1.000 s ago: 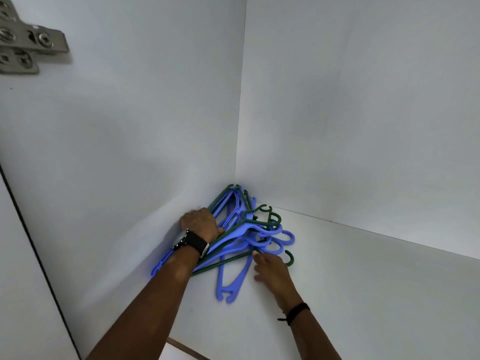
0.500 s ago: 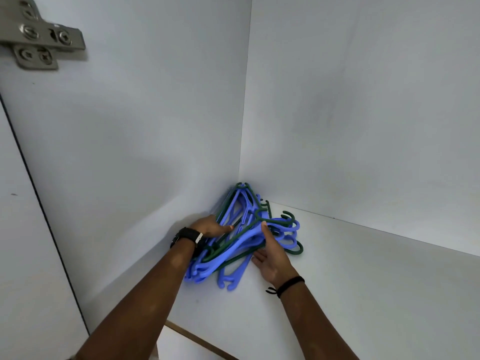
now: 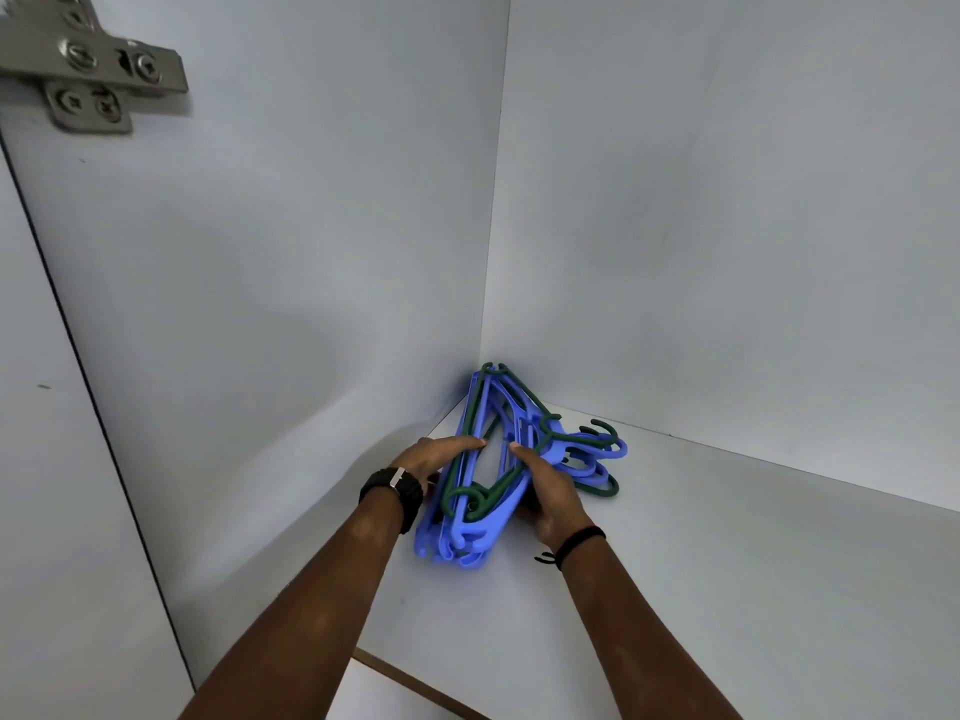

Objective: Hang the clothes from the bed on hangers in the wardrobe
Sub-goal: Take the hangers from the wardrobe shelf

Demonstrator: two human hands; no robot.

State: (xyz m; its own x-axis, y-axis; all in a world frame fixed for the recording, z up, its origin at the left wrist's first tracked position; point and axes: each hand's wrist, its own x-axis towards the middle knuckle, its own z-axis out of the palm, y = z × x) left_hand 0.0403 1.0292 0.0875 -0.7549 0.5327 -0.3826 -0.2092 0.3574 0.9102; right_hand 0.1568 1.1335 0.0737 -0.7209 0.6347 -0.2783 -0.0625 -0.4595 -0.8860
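One bundle of hangers (image 3: 485, 475), blue and dark green (too tangled to count singly). Two hands: left hand (image 3: 441, 454), right hand (image 3: 550, 491). One metal hinge (image 3: 88, 75), one wristwatch (image 3: 397, 491).

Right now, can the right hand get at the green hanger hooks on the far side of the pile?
Probably yes. The right hand already grips the hanger pile, and the green hooks lie just beyond its fingers on the bare shelf, nothing between.
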